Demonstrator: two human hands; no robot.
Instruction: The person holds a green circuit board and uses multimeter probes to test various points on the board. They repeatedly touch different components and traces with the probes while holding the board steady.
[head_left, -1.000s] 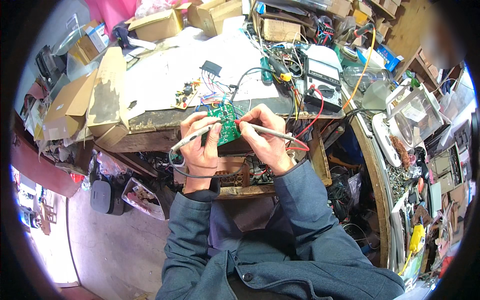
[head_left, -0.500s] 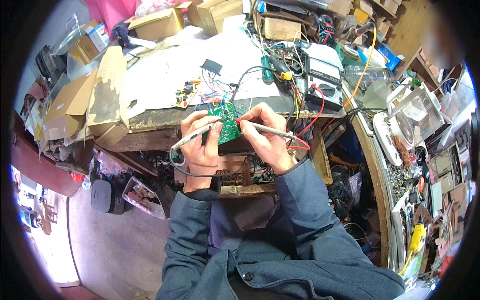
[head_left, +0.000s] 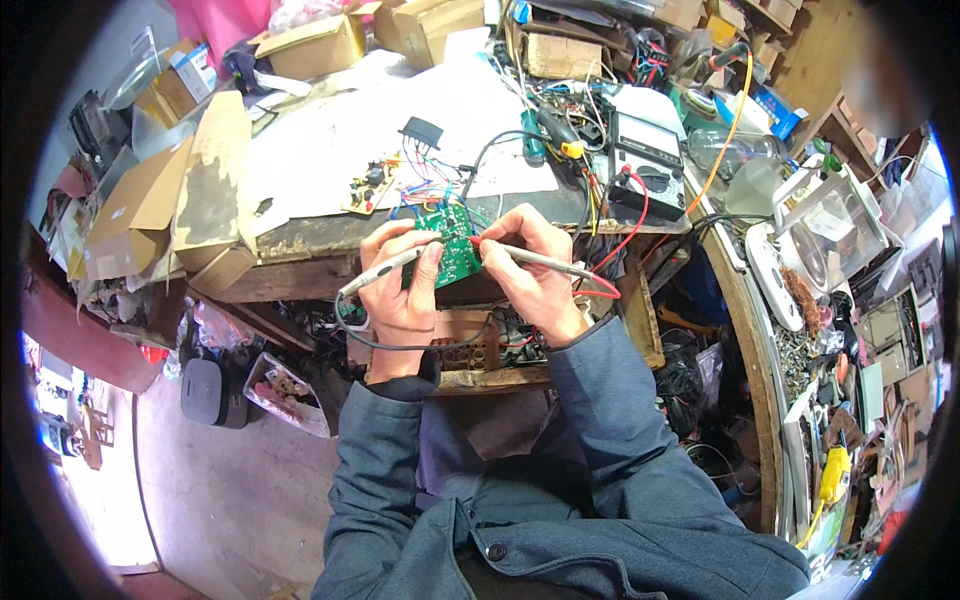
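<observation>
A green circuit board is held tilted at the bench's front edge, its soldered face toward me. My left hand is closed around a grey test probe with a black lead, and its fingers also reach the board's left edge. My right hand pinches a second grey probe, whose red tip end is at the board's right side. Whether either metal point touches solder is too small to tell. Thin coloured wires link the board to a black module behind it. An analog multimeter stands to the right, with the red lead reaching it.
A small component board lies on white paper. Cardboard boxes line the left side. A green-handled screwdriver and tangled cables are near the multimeter. Beneath my hands is an open drawer of parts.
The left probe has shifted slightly, its rear end a little higher and farther left. My right hand and the board look nearly unmoved.
</observation>
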